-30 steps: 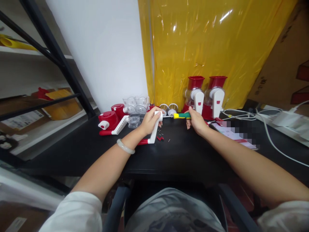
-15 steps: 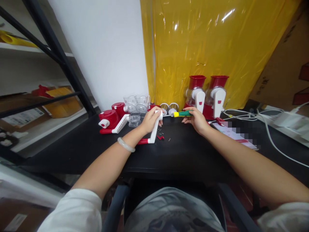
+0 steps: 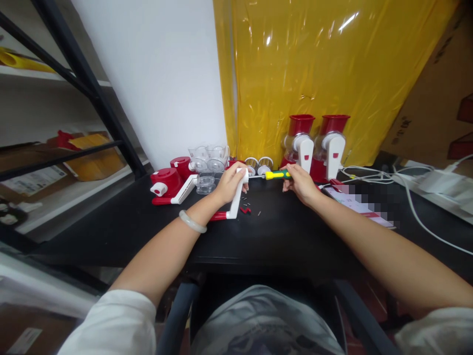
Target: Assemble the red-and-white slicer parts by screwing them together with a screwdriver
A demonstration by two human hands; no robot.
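Note:
My left hand (image 3: 230,185) grips the upper end of a white crank handle (image 3: 236,197) whose red grip (image 3: 219,216) points left, low over the table. In my right hand (image 3: 300,182) is a screwdriver (image 3: 278,174) with a yellow and green handle, held level. Its shaft runs left to the crank end by my left fingers; the tip is hidden there. On the black table below lie several small screws (image 3: 244,198) and a small red plastic piece (image 3: 245,210).
Left of my hands are red grinder bases (image 3: 166,181) and clear plastic parts (image 3: 209,160). Two metal grater drums (image 3: 265,166) stand behind. Two assembled red-and-white graters (image 3: 302,143) stand at the back right, near a tablet-like screen (image 3: 356,204) and white cables (image 3: 414,197).
The screwdriver handle has turned in my right hand, showing more yellow now, and my right fingers have shifted on it. My left hand and the crank handle stay put.

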